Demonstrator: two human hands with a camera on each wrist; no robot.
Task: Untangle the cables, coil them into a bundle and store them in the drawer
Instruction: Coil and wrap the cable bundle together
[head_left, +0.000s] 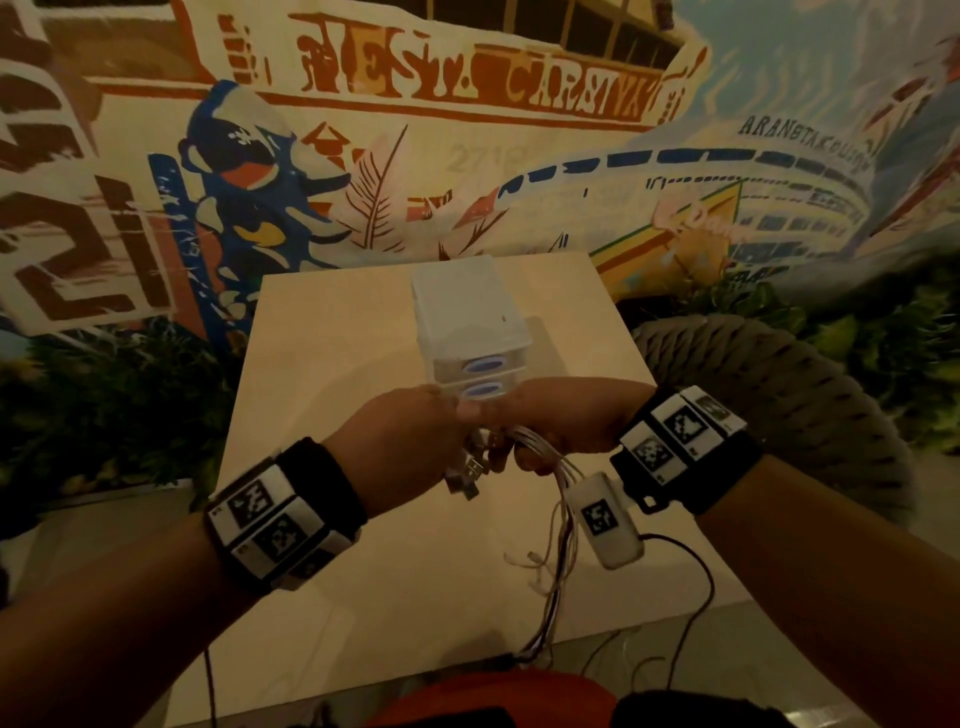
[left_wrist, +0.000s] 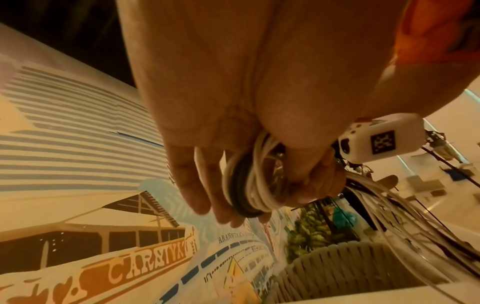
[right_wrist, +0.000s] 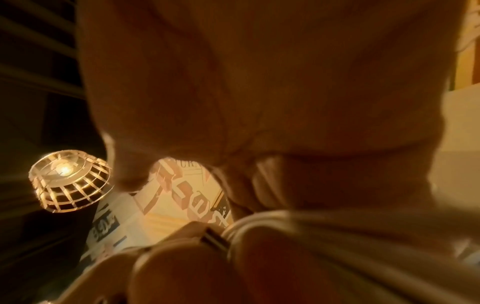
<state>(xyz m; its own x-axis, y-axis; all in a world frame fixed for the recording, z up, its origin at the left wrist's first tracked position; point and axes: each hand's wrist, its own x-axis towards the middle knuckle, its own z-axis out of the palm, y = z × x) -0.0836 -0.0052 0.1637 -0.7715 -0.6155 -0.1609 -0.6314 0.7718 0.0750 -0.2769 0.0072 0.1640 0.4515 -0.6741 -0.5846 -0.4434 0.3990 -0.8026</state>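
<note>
**Both hands on the cables, in front of the drawers**

Your wrists carry black bands with white blocks printed in black-and-white square code marks; one more such mark sits on the small white box (head_left: 609, 519) hanging below your right wrist. Those marks hold no readable words.

Your left hand (head_left: 400, 447) and right hand (head_left: 561, 426) meet above the near half of the pale table (head_left: 363, 597). Together they hold the cables (head_left: 563, 525). In the left wrist view the coil (left_wrist: 255, 179) shows as several white loops wound beside a black one, lying across your left palm with the thumb pressed on it while the long fingers (left_wrist: 197, 185) stay fairly straight. Your right hand is curled round the bunch of white strands just beside the coil. Metal plugs (head_left: 467, 475) poke out under your left hand. The loose ends, white with a few darker strands, hang down from your right fist over the table's near edge.

Just beyond your knuckles stands the white plastic drawer unit (head_left: 467, 312), with two drawers, each with a blue oval handle; both look closed.

Farther back, the painted wall (head_left: 467, 130) carries lettering: what reads like "CARSTYN" in brown on a banner, "ARANETA" and further unclear letters over a domed building, and large brown numerals "21" at left.
</note>
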